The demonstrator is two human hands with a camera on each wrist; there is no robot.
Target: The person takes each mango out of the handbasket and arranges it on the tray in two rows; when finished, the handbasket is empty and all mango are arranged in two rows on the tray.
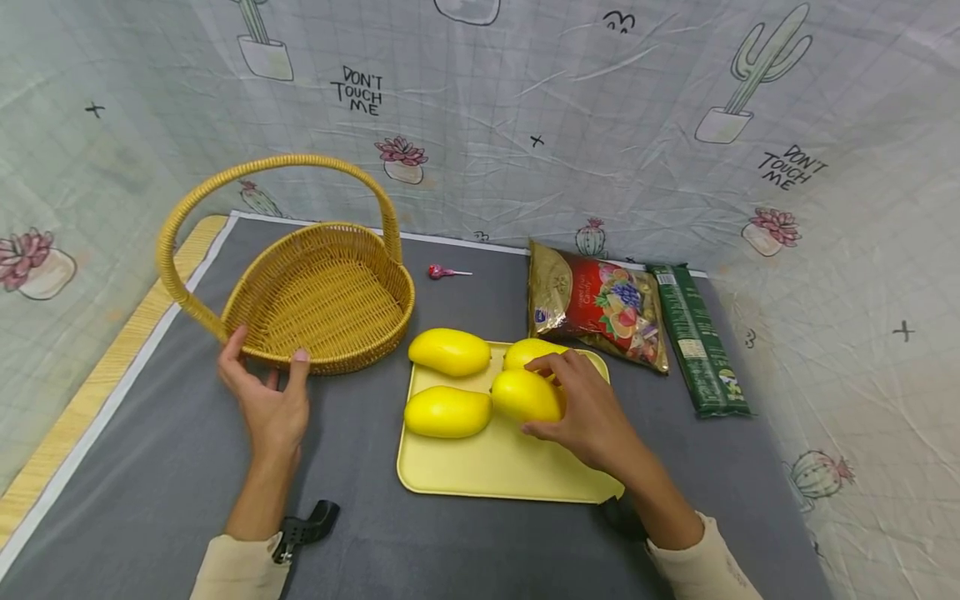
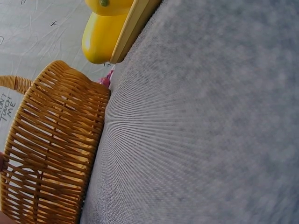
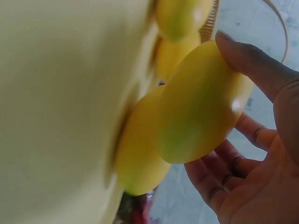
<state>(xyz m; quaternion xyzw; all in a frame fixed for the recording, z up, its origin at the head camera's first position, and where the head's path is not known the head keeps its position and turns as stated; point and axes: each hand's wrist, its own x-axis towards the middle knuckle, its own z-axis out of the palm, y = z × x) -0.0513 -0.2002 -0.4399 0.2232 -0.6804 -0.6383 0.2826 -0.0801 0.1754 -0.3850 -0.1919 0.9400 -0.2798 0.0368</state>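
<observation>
My right hand [image 1: 588,408] grips a yellow mango [image 3: 201,102], thumb on one side and fingers on the other. In the right wrist view this mango stands off the tray surface, overlapping another mango [image 3: 142,144]. Two more mangoes, one at the back left [image 1: 450,352] and one at the front left [image 1: 448,412], lie on the pale yellow tray [image 1: 502,479]. My left hand [image 1: 268,396] touches the near side of a wicker basket [image 1: 330,308], thumb and index finger spread along its rim. The basket's tall handle [image 1: 277,162] arches over it, and nothing lies inside.
Behind the tray lies a red and gold candy bag [image 1: 600,304], with a long green packet [image 1: 697,342] to its right. A wrapped lollipop [image 1: 448,272] rests right of the basket. A printed curtain [image 1: 487,108] hangs along the table's back edge.
</observation>
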